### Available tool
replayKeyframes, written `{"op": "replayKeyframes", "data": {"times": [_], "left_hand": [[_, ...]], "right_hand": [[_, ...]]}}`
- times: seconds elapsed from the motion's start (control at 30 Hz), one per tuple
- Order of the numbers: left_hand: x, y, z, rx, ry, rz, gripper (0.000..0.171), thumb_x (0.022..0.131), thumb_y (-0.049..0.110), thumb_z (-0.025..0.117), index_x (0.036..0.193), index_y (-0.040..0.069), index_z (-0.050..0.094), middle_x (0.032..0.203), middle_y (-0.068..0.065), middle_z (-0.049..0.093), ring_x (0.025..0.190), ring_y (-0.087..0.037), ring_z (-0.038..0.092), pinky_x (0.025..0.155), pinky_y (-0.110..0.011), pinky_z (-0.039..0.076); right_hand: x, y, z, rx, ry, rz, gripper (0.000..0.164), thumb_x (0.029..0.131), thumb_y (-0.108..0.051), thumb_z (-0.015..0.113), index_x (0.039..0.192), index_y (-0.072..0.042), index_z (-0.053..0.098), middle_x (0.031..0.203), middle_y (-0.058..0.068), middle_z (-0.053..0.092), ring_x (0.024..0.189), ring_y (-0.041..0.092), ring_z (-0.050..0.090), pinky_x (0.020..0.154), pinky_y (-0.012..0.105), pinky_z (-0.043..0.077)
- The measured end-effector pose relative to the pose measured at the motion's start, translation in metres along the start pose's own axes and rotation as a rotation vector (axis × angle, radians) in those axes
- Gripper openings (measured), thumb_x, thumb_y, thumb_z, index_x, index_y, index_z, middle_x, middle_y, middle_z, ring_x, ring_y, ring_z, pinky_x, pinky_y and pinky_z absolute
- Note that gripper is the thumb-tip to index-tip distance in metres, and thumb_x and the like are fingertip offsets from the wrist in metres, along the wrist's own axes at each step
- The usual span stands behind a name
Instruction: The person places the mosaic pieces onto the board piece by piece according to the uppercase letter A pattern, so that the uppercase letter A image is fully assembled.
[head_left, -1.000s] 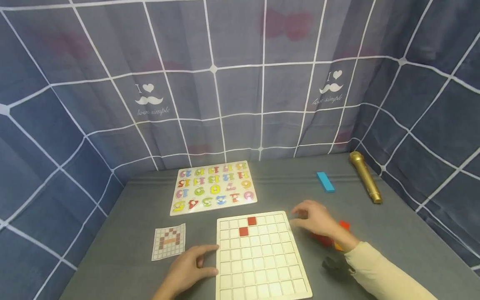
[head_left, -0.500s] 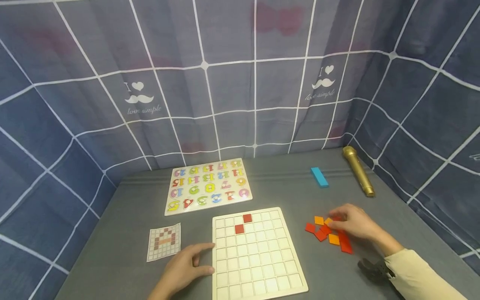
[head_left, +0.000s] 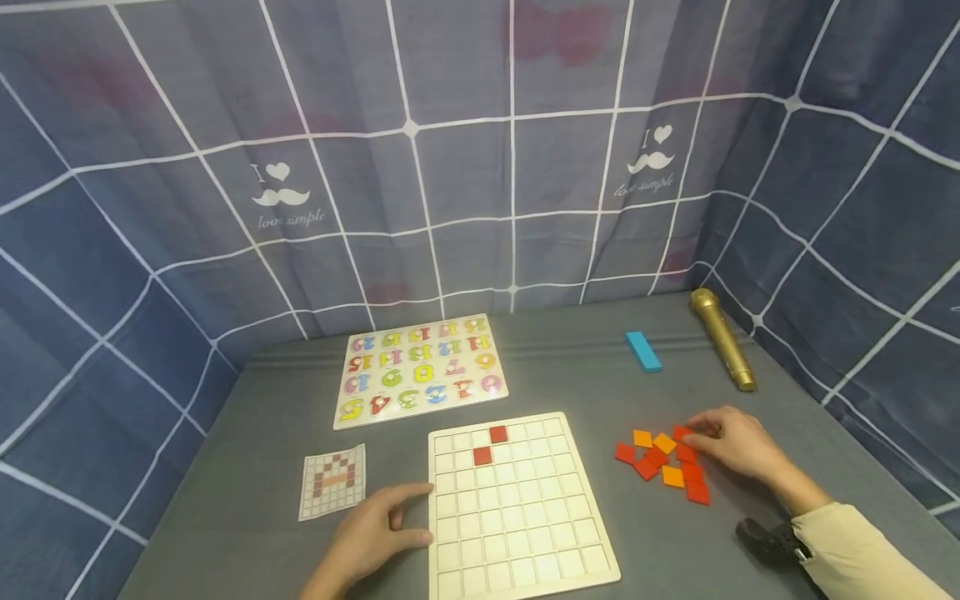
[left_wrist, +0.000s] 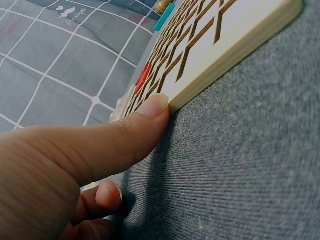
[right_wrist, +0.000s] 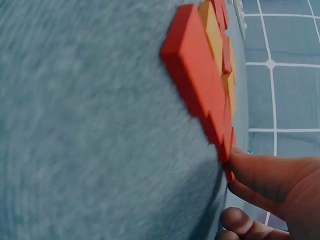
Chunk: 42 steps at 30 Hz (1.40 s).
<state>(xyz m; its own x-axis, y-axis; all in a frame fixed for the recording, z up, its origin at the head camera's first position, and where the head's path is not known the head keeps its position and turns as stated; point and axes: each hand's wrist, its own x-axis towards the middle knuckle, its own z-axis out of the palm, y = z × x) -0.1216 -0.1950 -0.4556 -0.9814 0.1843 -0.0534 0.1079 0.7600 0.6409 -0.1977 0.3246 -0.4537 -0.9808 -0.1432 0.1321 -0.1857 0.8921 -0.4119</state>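
Note:
A pale wooden grid board [head_left: 517, 517] lies flat on the table, with one red tile [head_left: 498, 434] in its top row and another red tile [head_left: 482, 456] a row lower. My left hand [head_left: 371, 529] touches the board's left side with thumb and index fingertips; in the left wrist view the thumb [left_wrist: 140, 125] presses its corner edge. To the right of the board my right hand [head_left: 738, 442] pinches a red square tile [head_left: 681, 433] at the far end of a loose group of red and orange tiles [head_left: 672, 477]. The right wrist view shows thumb and index finger around that tile [right_wrist: 229, 172].
Left of the board lies a small paper card [head_left: 332, 483] with a coloured grid pattern. Behind stands a number puzzle board [head_left: 420, 400] lying flat. At the back right are a blue block [head_left: 643, 352] and a gold microphone [head_left: 723, 340]. Checked curtains [head_left: 465, 183] enclose the table.
My right hand has moved right from the board's upper right corner to the loose tiles, its fingers now on a red one. My left hand stays at the board's left edge.

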Motion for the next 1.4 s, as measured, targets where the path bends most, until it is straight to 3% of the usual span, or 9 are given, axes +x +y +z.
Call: {"op": "replayKeyframes", "data": {"times": [0.37,0.5,0.7,1.1,1.4], "left_hand": [[0.000,-0.002,-0.002,0.016,0.016,0.007,0.057,0.068,0.048,0.084,0.121,0.036,0.067,0.070,0.010,0.046,0.057,0.000,0.037,0.052,-0.021,0.031],[0.000,-0.003,-0.001,0.019,0.018,0.009,0.058,0.067,0.049,0.084,0.121,0.036,0.067,0.069,0.010,0.046,0.057,0.000,0.037,0.052,-0.021,0.031],[0.000,-0.003,-0.001,0.013,0.009,0.011,0.058,0.067,0.049,0.084,0.121,0.035,0.067,0.070,0.009,0.046,0.058,0.000,0.037,0.052,-0.021,0.031],[0.001,-0.002,0.001,0.007,0.018,0.012,0.058,0.068,0.047,0.084,0.122,0.034,0.068,0.070,0.009,0.046,0.058,-0.001,0.038,0.053,-0.021,0.031],[0.000,-0.002,0.001,0.002,0.005,0.006,0.057,0.068,0.049,0.084,0.122,0.035,0.067,0.070,0.009,0.047,0.058,-0.001,0.037,0.052,-0.021,0.031]], "right_hand": [[0.001,0.005,0.002,-0.033,0.037,-0.036,0.037,0.078,-0.030,0.082,0.101,-0.003,0.074,0.086,0.006,0.063,0.077,0.015,0.052,0.065,0.031,0.041],[0.004,0.005,0.001,-0.021,0.043,-0.005,0.036,0.076,-0.032,0.083,0.096,-0.003,0.074,0.086,0.006,0.065,0.077,0.015,0.053,0.065,0.032,0.042],[0.010,-0.019,0.005,0.076,0.003,0.035,0.039,0.076,-0.040,0.082,0.092,-0.005,0.071,0.089,0.006,0.066,0.077,0.014,0.056,0.065,0.032,0.045],[0.043,-0.102,0.042,0.146,-0.011,-0.270,0.030,0.074,-0.040,0.083,0.085,-0.017,0.068,0.086,-0.006,0.063,0.080,0.009,0.055,0.072,0.029,0.046],[0.049,-0.128,0.061,0.182,-0.043,-0.347,0.022,0.078,-0.037,0.081,0.086,-0.018,0.073,0.085,-0.008,0.063,0.078,0.007,0.054,0.072,0.025,0.045]]}}
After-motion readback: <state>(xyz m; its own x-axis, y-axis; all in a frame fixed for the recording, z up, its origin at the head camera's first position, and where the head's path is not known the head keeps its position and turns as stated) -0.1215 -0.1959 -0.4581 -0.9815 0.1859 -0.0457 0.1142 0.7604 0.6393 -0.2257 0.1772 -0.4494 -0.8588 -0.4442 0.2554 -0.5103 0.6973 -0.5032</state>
